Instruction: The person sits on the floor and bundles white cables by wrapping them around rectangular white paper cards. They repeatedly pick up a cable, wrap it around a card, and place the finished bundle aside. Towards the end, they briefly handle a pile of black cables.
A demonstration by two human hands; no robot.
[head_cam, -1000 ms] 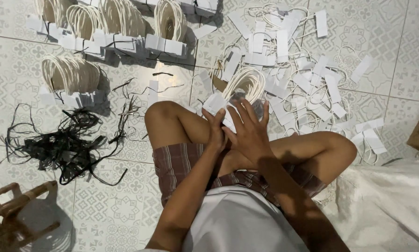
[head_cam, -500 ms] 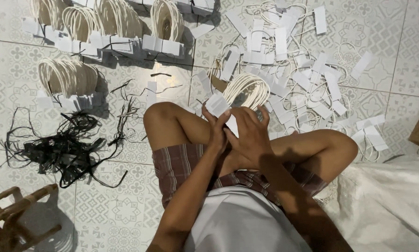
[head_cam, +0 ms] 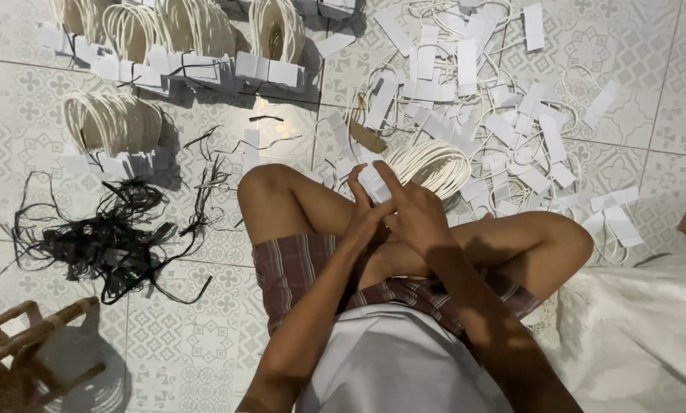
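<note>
**Hands joined on a stack of white paper tags**

Above the crossed knees, on a patterned tile floor [head_cam: 205, 344]: left hand [head_cam: 364, 218] and right hand [head_cam: 416, 218] pressed together, both closed around a small stack of white tags [head_cam: 374, 183]. Fingers of the left hand curled up along the near side of the stack; right index finger stretched out over the top of it. Attached to the stack, a bundle of cream cord loops [head_cam: 433, 164], fanned out just beyond the right hand and resting near the floor.

Ahead and to the right, a loose scatter of white tags with cord [head_cam: 503, 92], spread widely across the tiles. Along the far edge, a row of finished bundles [head_cam: 198, 46], each a coil of cream loops with its tags squared together; one more bundle [head_cam: 110, 126] apart from the row, nearer on the left. Beside that, a tangle of black string [head_cam: 102, 241], with stray strands trailing toward the left knee. At the lower left corner, part of a wooden stool [head_cam: 22, 344]. At the right, a white sack [head_cam: 649, 329] just beside the right leg.
</note>
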